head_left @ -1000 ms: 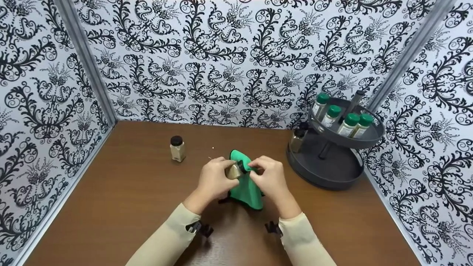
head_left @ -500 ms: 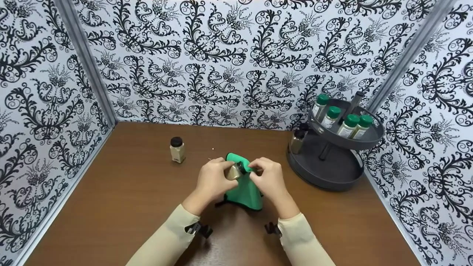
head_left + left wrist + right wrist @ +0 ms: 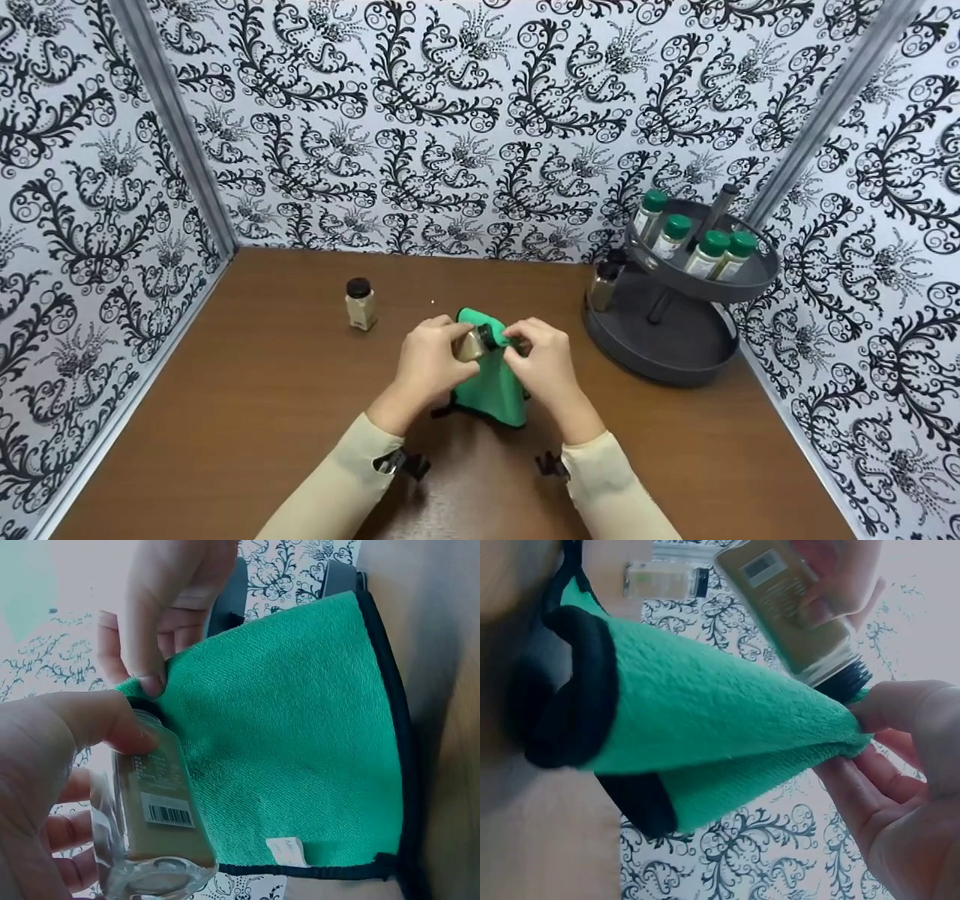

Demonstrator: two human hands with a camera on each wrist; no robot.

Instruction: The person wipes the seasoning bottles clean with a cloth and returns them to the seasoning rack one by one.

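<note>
My left hand point(image 3: 429, 361) grips a clear spice jar point(image 3: 161, 802) with a black cap point(image 3: 842, 679), tan powder inside and a barcode label on one side. The jar tilts, its cap toward my right hand point(image 3: 546, 364). That hand pinches a green cloth point(image 3: 491, 390) with black edging, pressed right at the jar's cap. From the pinch the cloth hangs down in folds between the two hands, and a small white tag point(image 3: 288, 851) shows near its edge in the left wrist view.
Another black-capped spice jar point(image 3: 361, 304) stands on the brown table point(image 3: 285, 420) at left. A dark two-tier round rack point(image 3: 660, 360) stands at right, with several green-capped jars point(image 3: 706, 255) on top and a dark-capped jar point(image 3: 603, 286) below. Patterned walls point(image 3: 465, 150) enclose the table.
Both hands have shifted slightly left with the jar and cloth. The cloth's hanging part has swung a little to the left.
</note>
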